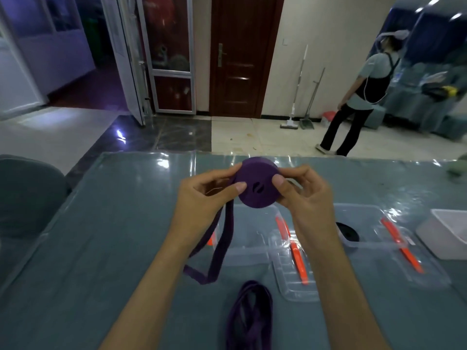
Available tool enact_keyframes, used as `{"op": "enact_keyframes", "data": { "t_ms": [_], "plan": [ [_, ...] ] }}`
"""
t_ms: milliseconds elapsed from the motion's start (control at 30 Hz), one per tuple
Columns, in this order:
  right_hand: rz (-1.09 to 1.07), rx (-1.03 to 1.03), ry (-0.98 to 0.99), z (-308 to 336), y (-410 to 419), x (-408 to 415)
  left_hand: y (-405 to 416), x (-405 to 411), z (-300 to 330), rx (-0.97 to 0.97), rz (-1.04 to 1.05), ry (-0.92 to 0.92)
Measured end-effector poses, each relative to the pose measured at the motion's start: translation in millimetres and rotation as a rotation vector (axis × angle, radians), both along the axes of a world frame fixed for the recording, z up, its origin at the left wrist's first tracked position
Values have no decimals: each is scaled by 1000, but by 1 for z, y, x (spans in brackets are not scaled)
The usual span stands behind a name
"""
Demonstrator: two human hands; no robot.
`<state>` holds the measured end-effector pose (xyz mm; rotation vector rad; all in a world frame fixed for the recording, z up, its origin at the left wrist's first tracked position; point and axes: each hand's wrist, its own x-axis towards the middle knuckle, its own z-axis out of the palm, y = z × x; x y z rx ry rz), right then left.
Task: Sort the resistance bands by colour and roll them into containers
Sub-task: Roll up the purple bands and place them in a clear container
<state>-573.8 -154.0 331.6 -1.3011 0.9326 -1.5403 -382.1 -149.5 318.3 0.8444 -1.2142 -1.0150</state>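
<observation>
A purple resistance band, mostly wound into a thick roll [257, 184], is held up above the table between both hands. My left hand [202, 198] grips its left side with thumb on the face. My right hand [303, 193] grips the right side the same way. The band's loose tail [219, 246] hangs down to the table. A second purple band [250, 317] lies loose at the near edge. Below the roll stands a clear container [250, 236]. Another clear container [366, 223] to the right holds a rolled black band [348, 232].
Clear lids with orange clips [295, 258] lie beside the containers. A white tray [447, 233] sits at the far right. A grey chair [27, 198] stands left of the table. A person [364, 92] stands across the room near brooms.
</observation>
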Motion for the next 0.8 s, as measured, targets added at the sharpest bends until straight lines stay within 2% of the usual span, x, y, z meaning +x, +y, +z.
{"op": "enact_keyframes", "data": {
  "t_ms": [100, 200, 300, 367, 433, 533, 667, 800],
  "plan": [
    [63, 76, 42, -3, -2, -2, -3, 4, -2, 2, 55, -14],
    [68, 68, 84, 0, -8, -2, -9, 0, -6, 22, 89, 31],
    [9, 37, 31, -1, -16, 0, -14, -4, -7, 53, 57, 56],
    [48, 55, -4, -6, -21, -2, -19, -6, -4, 43, 38, 43],
    [95, 90, -11, -11, -25, -5, -24, -9, -1, 39, 81, 46],
    [31, 60, 9, -13, -32, -9, -31, -20, 0, 60, 128, 57],
    [-18, 45, -77, -22, -46, -17, -42, -25, 0, 74, 13, -46],
    [92, 105, -70, -27, -56, -32, -47, -34, 1, 59, 155, -96]
  ]
}}
